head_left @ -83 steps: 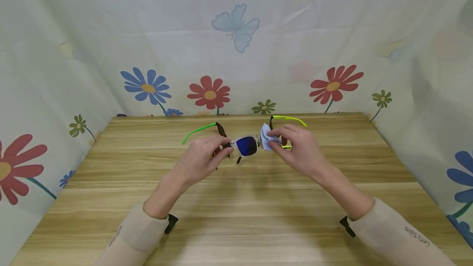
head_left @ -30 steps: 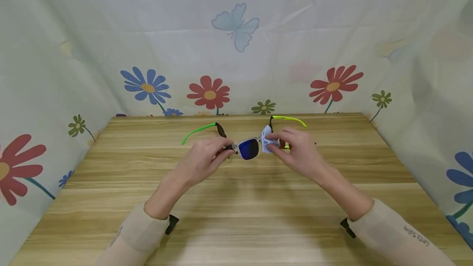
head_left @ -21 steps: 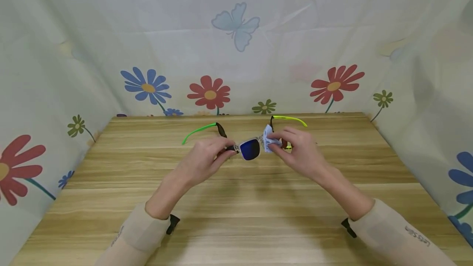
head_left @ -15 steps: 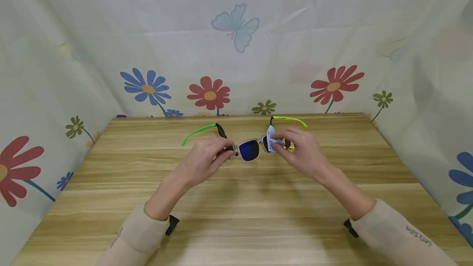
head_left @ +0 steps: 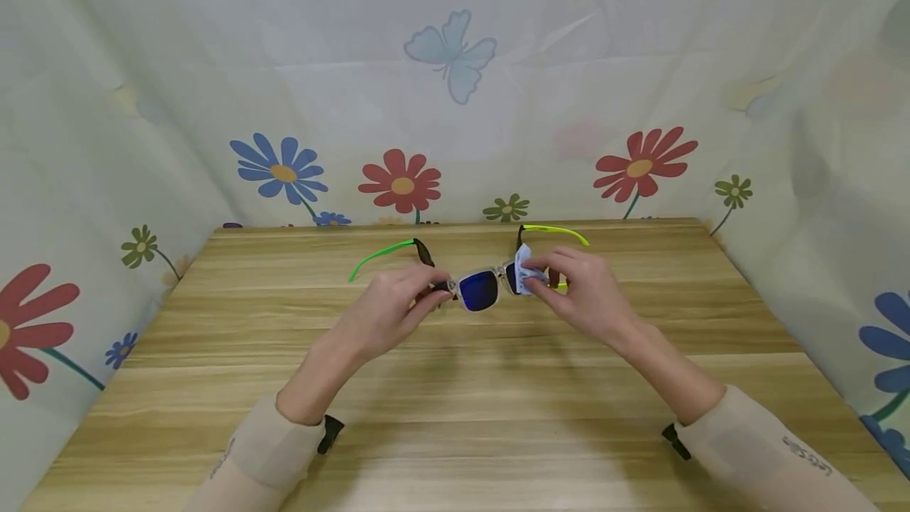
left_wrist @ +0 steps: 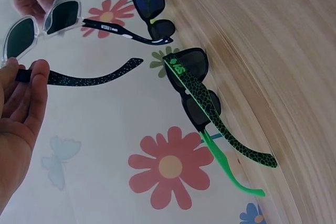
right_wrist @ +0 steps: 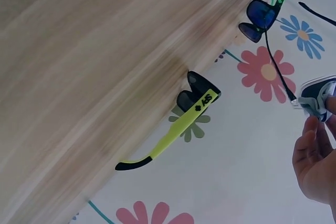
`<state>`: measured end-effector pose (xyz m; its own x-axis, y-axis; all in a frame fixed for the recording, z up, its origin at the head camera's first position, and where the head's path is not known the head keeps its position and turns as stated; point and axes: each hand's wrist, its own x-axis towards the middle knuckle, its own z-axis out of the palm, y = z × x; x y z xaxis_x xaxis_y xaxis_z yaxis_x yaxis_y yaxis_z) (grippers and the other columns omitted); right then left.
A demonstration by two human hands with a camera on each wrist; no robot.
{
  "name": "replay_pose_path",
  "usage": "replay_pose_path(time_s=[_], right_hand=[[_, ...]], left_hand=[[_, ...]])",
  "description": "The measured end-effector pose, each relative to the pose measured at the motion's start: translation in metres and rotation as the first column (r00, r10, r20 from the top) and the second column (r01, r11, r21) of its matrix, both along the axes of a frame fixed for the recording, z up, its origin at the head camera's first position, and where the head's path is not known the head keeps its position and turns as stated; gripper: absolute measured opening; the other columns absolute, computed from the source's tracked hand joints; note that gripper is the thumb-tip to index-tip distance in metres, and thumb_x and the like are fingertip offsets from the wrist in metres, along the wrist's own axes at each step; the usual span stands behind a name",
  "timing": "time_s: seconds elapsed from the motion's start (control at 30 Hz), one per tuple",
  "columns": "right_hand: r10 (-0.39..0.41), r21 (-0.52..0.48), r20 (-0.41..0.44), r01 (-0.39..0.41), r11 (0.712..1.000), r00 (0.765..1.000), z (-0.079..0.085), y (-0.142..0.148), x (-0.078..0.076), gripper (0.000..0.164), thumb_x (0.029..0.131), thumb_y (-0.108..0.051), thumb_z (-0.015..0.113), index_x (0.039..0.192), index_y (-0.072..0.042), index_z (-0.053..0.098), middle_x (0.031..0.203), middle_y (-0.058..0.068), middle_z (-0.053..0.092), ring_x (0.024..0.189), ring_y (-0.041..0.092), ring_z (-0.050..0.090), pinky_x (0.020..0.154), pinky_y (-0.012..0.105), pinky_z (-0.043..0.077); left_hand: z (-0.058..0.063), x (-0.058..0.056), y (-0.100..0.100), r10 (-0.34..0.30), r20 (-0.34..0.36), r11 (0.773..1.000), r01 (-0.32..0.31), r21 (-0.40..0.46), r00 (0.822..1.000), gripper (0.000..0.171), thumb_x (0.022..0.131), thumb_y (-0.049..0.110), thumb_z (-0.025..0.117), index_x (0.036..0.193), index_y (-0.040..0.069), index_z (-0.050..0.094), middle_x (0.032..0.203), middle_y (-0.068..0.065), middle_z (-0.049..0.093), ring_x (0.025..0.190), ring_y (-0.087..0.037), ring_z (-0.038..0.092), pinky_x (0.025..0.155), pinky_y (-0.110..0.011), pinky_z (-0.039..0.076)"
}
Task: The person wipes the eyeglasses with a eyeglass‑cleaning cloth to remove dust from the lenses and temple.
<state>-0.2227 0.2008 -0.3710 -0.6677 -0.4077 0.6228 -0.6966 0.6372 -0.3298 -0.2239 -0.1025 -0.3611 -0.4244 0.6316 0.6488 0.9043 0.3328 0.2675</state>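
Sunglasses with a clear frame and dark blue lenses (head_left: 479, 291) are held up over the table, front toward the person. My left hand (head_left: 384, 306) pinches their black speckled arm (left_wrist: 94, 78) close to the hinge, thumb against fingers. On the other side, my right hand (head_left: 586, 291) pinches a folded light blue cloth (head_left: 524, 269) around the right lens. In the right wrist view the cloth (right_wrist: 315, 104) wraps over that lens, between thumb and fingers. The inner part of the right lens shows beside the cloth; its outer part is hidden.
Behind the left hand stand black sunglasses with green arms (left_wrist: 194, 85). Black sunglasses with yellow arms (right_wrist: 191, 111) stand behind the right hand. Both are on the wooden table (head_left: 469, 417), toward its far edge. A flowered curtain (head_left: 320, 93) encloses the back and sides.
The clear-framed sunglasses and left hand have shifted slightly right. The cloth in the right hand has slid outward across the right lens, baring its inner part. The other sunglasses stay put.
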Motion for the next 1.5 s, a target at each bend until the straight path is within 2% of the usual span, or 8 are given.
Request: replay_pose_path(time_s=[0.3,0.47,0.7,0.97,1.13,1.23,1.3,1.5], right_hand=[[0.065,-0.021,-0.012,-0.065,0.998,0.998,0.005,-0.008,0.006,0.021,0.084,-0.003,0.085,0.104,-0.006,0.077,0.088,-0.002,0.068,0.069,0.019,0.057,0.056,0.031,0.049],[0.069,-0.022,-0.019,-0.069,0.997,0.997,0.005,-0.008,0.007,0.022,0.083,-0.002,0.085,0.104,-0.005,0.076,0.09,0.0,0.068,0.069,0.02,0.059,0.058,0.027,0.049],[0.029,-0.006,-0.022,-0.029,1.0,0.999,0.001,-0.003,0.005,0.021,0.085,-0.004,0.084,0.104,-0.006,0.076,0.092,0.001,0.07,0.071,0.016,0.058,0.059,0.029,0.05],[-0.033,0.017,0.042,0.033,0.999,0.999,-0.001,0.002,0.001,0.02,0.086,-0.005,0.084,0.105,-0.004,0.076,0.093,0.003,0.071,0.073,0.017,0.059,0.06,0.033,0.052],[-0.035,-0.01,0.042,0.035,0.999,0.999,0.001,0.003,-0.002,0.03,0.085,-0.001,0.083,0.113,-0.002,0.073,0.09,0.004,0.07,0.071,0.018,0.059,0.059,0.033,0.05],[-0.002,-0.049,0.045,0.004,0.999,0.999,0.005,0.004,-0.004,0.041,0.086,-0.001,0.082,0.124,-0.004,0.067,0.089,0.002,0.069,0.071,0.014,0.058,0.058,0.032,0.051],[0.035,-0.063,0.053,-0.032,0.998,0.998,0.008,0.003,-0.004,0.042,0.087,-0.002,0.082,0.126,-0.007,0.066,0.089,0.0,0.068,0.071,0.012,0.058,0.056,0.031,0.05],[0.166,-0.025,0.059,-0.165,0.986,0.984,0.018,0.0,0.0,0.027,0.088,-0.007,0.082,0.114,-0.012,0.074,0.092,-0.007,0.067,0.073,0.01,0.057,0.054,0.03,0.047]], left_hand=[[-0.001,0.0,0.002,0.007,0.018,1.0,-0.007,-0.008,1.0,0.015,0.094,0.004,0.075,0.107,-0.001,0.069,0.088,-0.004,0.069,0.075,-0.012,0.06,0.067,-0.022,0.054],[0.001,0.002,0.003,0.012,0.025,1.0,-0.011,-0.008,1.0,0.016,0.092,0.001,0.075,0.107,-0.001,0.069,0.087,-0.004,0.069,0.074,-0.011,0.059,0.066,-0.022,0.053],[0.0,0.002,0.003,-0.01,0.025,1.0,0.01,0.007,1.0,0.014,0.094,0.0,0.073,0.107,-0.001,0.069,0.086,-0.005,0.069,0.072,-0.01,0.059,0.064,-0.022,0.052],[0.0,0.001,0.001,-0.02,0.018,1.0,0.02,0.016,1.0,0.013,0.094,0.0,0.073,0.107,-0.002,0.069,0.086,-0.006,0.07,0.072,-0.01,0.06,0.064,-0.022,0.053],[0.001,0.001,0.001,-0.019,0.018,1.0,0.018,0.017,1.0,0.013,0.094,0.0,0.073,0.107,-0.002,0.069,0.087,-0.004,0.07,0.072,-0.01,0.061,0.064,-0.022,0.053],[0.002,0.002,0.0,-0.015,0.02,1.0,0.015,0.012,1.0,0.013,0.094,-0.001,0.072,0.107,-0.002,0.069,0.088,-0.005,0.07,0.073,-0.01,0.062,0.066,-0.022,0.054],[0.002,0.002,0.0,-0.015,0.021,1.0,0.015,0.008,1.0,0.014,0.094,-0.001,0.073,0.107,-0.002,0.069,0.089,-0.005,0.071,0.074,-0.01,0.062,0.067,-0.022,0.055],[0.003,0.002,0.001,-0.031,-0.012,0.999,0.031,0.004,0.999,0.017,0.092,-0.001,0.075,0.108,-0.002,0.07,0.094,-0.006,0.073,0.08,-0.012,0.067,0.072,-0.025,0.057]])
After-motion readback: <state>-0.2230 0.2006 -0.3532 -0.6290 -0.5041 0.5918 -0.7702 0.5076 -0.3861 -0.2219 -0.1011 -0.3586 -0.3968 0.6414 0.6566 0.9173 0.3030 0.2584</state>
